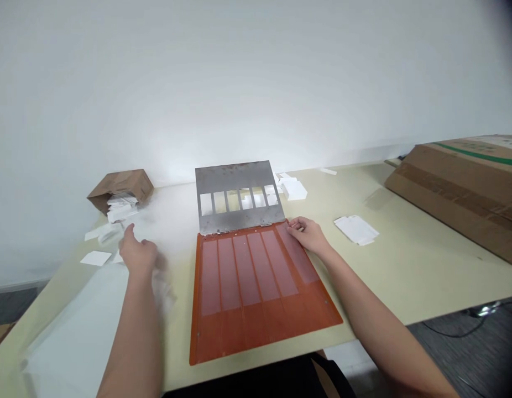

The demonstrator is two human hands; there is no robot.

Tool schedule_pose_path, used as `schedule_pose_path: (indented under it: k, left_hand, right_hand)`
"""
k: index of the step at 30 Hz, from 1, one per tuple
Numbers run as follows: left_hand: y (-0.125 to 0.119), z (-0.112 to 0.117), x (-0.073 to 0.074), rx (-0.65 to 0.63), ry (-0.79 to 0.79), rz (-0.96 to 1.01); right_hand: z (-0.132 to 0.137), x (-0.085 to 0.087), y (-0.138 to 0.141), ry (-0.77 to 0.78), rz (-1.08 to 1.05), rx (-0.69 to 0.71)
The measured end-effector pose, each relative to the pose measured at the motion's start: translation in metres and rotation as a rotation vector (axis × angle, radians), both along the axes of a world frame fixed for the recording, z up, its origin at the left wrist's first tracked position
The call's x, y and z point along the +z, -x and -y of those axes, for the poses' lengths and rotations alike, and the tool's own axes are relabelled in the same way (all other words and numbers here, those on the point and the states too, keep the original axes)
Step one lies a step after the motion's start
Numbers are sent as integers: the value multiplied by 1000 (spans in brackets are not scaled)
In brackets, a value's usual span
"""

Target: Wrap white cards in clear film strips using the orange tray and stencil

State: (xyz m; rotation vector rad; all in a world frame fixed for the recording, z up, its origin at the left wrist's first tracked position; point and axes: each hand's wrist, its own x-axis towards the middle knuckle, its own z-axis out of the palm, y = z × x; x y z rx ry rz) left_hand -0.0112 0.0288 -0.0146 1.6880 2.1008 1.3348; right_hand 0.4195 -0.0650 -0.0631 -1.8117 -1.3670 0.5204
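Observation:
An orange board with several long shallow slots lies on the table in front of me. A grey metal plate with a row of rectangular cut-outs is hinged to its far edge and stands tilted up. My right hand rests at the board's far right corner near the hinge, fingers curled on the surface. My left hand reaches out to the left of the board over white sheets; it is blurred by motion and its fingers do not show clearly.
A small open cardboard box spilling white cards lies at the far left. Loose white cards lie near it. More white pieces sit behind the plate and at the right. A large cardboard box fills the right side.

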Motion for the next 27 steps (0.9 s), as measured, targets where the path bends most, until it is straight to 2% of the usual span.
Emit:
schedule_pose_path:
  k: [2,6,13,20,24,27]
  left_hand:
    - [-2,3,-5,13,68,-60]
    - [-10,6,-5,61,206,-167]
    - [-15,5,-6,88,240,-317]
    - [-27,12,-10,241,174,-289]
    - [-32,16,-12,183,119,-282]
    - [-32,15,-16,75,177,-344]
  right_hand:
    - [3,1,1,-3,46,26]
    - [10,4,4,-17,140,145]
    - [18,8,6,-14,220,201]
    - [22,9,6,-13,236,214]
    - [21,7,6,-22,244,219]
    - [21,5,5,-35,253,222]
